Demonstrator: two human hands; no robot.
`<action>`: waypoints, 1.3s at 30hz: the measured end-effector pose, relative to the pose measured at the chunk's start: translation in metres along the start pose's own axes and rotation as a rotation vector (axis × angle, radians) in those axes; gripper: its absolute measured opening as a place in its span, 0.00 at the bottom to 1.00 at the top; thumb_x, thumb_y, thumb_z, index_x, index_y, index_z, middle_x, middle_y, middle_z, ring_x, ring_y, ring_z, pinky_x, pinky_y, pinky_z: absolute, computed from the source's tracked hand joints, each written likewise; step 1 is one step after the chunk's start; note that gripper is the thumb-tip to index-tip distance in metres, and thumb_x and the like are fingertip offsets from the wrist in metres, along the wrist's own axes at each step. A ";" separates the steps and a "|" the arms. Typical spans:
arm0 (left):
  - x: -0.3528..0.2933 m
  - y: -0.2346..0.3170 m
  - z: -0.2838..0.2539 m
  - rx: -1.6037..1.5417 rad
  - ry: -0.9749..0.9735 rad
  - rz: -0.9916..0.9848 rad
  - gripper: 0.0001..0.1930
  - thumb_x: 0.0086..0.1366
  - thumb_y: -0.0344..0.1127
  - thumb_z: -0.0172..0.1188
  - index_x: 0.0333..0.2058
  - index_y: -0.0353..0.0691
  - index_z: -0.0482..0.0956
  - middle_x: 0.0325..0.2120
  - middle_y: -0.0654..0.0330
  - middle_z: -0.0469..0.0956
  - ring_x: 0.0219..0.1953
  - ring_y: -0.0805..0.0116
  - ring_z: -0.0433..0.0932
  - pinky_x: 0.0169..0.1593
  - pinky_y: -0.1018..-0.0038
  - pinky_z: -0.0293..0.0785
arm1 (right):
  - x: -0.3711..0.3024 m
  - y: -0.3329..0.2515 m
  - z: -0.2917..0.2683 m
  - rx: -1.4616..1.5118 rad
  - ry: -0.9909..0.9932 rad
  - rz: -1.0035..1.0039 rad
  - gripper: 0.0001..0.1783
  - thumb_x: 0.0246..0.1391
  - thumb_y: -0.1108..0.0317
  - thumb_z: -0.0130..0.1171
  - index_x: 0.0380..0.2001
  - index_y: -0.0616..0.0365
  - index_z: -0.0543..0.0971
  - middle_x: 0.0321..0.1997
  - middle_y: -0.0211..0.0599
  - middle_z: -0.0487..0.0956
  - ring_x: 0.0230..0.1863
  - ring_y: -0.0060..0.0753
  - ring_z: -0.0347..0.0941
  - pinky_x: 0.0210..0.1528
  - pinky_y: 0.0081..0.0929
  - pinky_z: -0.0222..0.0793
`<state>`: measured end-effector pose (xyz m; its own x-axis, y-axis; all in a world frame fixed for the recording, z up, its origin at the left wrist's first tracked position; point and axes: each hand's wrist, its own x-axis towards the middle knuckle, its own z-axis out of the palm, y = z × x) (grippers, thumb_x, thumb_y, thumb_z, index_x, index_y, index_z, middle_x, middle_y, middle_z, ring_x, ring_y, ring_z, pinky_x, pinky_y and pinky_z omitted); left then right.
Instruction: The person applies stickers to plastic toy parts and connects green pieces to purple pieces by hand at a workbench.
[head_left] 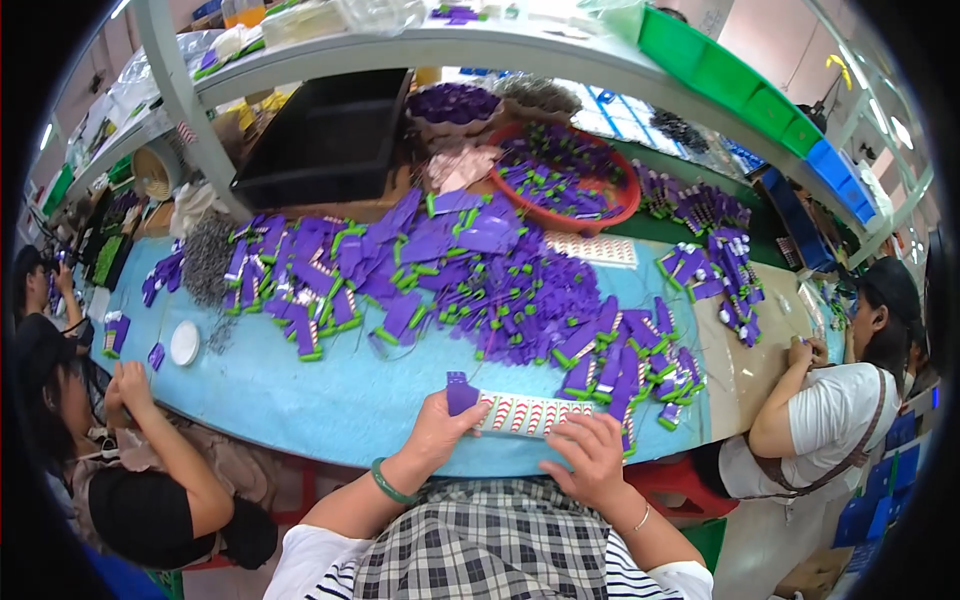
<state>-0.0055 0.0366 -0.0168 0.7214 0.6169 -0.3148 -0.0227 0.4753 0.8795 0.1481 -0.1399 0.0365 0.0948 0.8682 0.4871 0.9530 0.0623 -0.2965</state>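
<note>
My left hand (437, 432) is closed, thumb and fingers pinching a flat purple plastic piece (461, 394) by its lower part. Between my hands stretches a pale strip of stickers (530, 412) with rows of red and green chevron marks, its left end by my left thumb. My right hand (590, 450) is closed on the strip's right end, fingers over the top. Ahead on the blue table lies a heap of small purple parts (550, 305) with green ends. Nearer my right hand are purple pieces with green ends (625, 350), several bearing chevron stickers.
A red basin (628, 205) of purple parts and a black bin (325, 140) stand at the back, under a shelf (420, 45). Metal pins (207, 262) and a white round lid (185, 343) lie left. A co-worker (835, 400) sits right; others sit left.
</note>
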 end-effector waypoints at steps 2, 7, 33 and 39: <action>-0.008 -0.008 -0.009 0.029 -0.002 0.030 0.07 0.59 0.32 0.61 0.32 0.35 0.77 0.25 0.64 0.77 0.24 0.78 0.73 0.27 0.81 0.70 | 0.018 -0.009 0.016 0.032 0.066 0.020 0.18 0.36 0.65 0.68 0.34 0.53 0.78 0.40 0.30 0.76 0.46 0.37 0.70 0.48 0.38 0.60; -0.017 -0.012 -0.009 0.062 0.023 0.115 0.05 0.58 0.30 0.62 0.31 0.35 0.76 0.22 0.66 0.75 0.22 0.81 0.71 0.26 0.82 0.67 | 0.057 -0.020 0.056 0.106 0.049 0.120 0.16 0.38 0.65 0.67 0.34 0.54 0.78 0.35 0.31 0.76 0.44 0.36 0.70 0.46 0.35 0.59; -0.025 -0.014 -0.044 -0.075 0.169 0.205 0.06 0.57 0.21 0.54 0.25 0.39 0.69 0.25 0.64 0.67 0.27 0.75 0.67 0.30 0.78 0.64 | -0.115 0.070 -0.062 0.226 -0.089 0.617 0.07 0.45 0.65 0.63 0.23 0.57 0.80 0.22 0.35 0.78 0.21 0.32 0.74 0.24 0.25 0.68; -0.018 -0.011 -0.061 -0.040 -0.199 0.056 0.06 0.56 0.27 0.59 0.27 0.40 0.69 0.27 0.63 0.67 0.28 0.74 0.67 0.29 0.78 0.64 | -0.344 0.048 -0.030 0.821 -0.411 1.350 0.14 0.50 0.67 0.61 0.42 0.56 0.79 0.37 0.34 0.80 0.39 0.24 0.75 0.43 0.24 0.70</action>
<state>-0.0600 0.0584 -0.0427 0.8408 0.5087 -0.1853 -0.0915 0.4708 0.8775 0.1697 -0.4502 -0.1207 0.4785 0.5635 -0.6734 -0.1668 -0.6946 -0.6998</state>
